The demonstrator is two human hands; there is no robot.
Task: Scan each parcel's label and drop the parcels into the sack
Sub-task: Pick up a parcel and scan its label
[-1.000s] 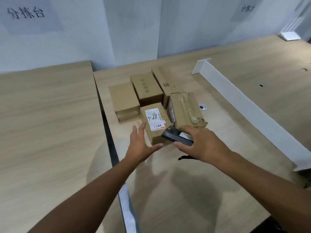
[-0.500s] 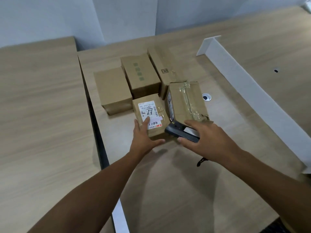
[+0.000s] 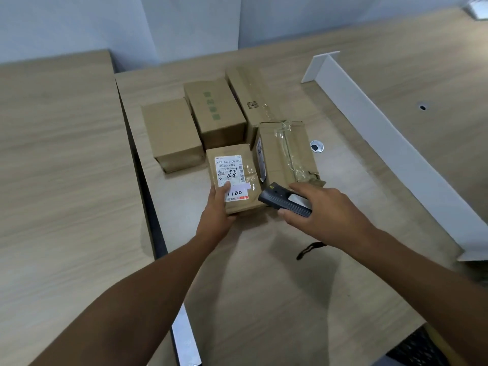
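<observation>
left hand (image 3: 215, 207) grips the labelled parcel (image 3: 235, 178); right hand (image 3: 324, 210) holds the scanner (image 3: 282, 200) just right of that grip. four more parcels (image 3: 216, 112) wait beyond, seemingly unscanned; no sack in sight.

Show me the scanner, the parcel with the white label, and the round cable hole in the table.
scanner (image 3: 274, 196), head view, on its dark front end.
parcel with the white label (image 3: 229, 169), head view, on the printed label.
cable hole (image 3: 315, 147), head view, on its dark middle.

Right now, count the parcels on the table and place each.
5: the labelled parcel in the left hand; taped parcel to its right; plain parcel, green-printed parcel and long parcel behind them.
</observation>
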